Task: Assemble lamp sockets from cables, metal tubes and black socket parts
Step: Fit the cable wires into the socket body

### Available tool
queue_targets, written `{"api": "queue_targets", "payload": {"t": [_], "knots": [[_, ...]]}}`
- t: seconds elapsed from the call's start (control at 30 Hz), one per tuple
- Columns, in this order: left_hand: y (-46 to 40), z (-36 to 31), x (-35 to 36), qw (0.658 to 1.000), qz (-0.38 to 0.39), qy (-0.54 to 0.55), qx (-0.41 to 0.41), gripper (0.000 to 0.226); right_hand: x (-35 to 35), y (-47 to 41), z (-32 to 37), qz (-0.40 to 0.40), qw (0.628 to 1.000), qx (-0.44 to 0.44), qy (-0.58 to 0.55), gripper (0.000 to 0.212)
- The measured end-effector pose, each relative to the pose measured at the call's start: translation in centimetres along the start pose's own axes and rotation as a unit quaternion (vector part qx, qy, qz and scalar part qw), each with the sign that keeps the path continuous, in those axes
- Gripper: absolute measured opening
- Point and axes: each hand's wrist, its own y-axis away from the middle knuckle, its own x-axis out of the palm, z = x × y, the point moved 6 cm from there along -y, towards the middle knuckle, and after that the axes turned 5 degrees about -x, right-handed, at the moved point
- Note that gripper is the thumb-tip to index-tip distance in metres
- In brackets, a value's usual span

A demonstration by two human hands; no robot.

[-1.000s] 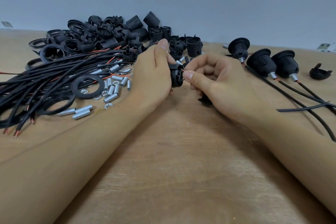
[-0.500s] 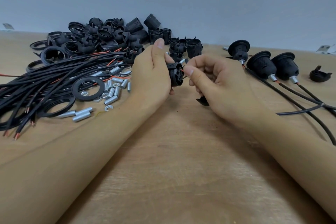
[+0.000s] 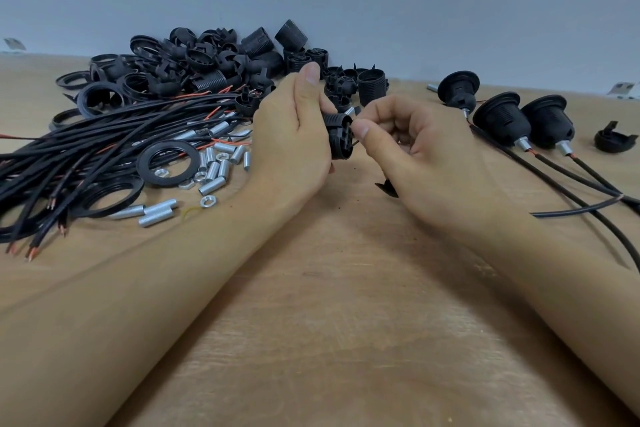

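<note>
My left hand (image 3: 291,142) grips a black socket part (image 3: 338,136) above the middle of the wooden table (image 3: 329,340). My right hand (image 3: 412,156) pinches a thin wire end right at the face of that part, thumb and forefinger together. A bundle of black cables (image 3: 104,156) with bare copper ends lies at the left. Short metal tubes (image 3: 221,166) and nuts are scattered beside it. A heap of black socket parts (image 3: 214,62) sits at the back left. Three assembled sockets (image 3: 502,121) with cables lie at the right.
A flat black ring (image 3: 168,163) lies among the tubes. A small black cap (image 3: 614,139) rests at the far right. A small black piece (image 3: 388,188) peeks out under my right hand. A grey wall rises behind the table.
Both hands have stayed together on the socket part. My right thumb and forefinger have shifted slightly at the part's face. The view has dipped a little.
</note>
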Motion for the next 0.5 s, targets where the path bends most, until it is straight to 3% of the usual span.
{"api": "queue_targets", "payload": {"t": [0.3,0.5], "knots": [[0.1,0.1,0.1,0.999,0.011,-0.037,0.005,0.043,0.4,0.4,0.3,-0.009,1.0,-0.017,-0.023,0.019],[-0.3,0.8,0.3,0.996,0.026,-0.075,-0.036,0.046,0.7,0.0,-1.2,0.007,0.997,0.055,-0.049,0.014]]}}
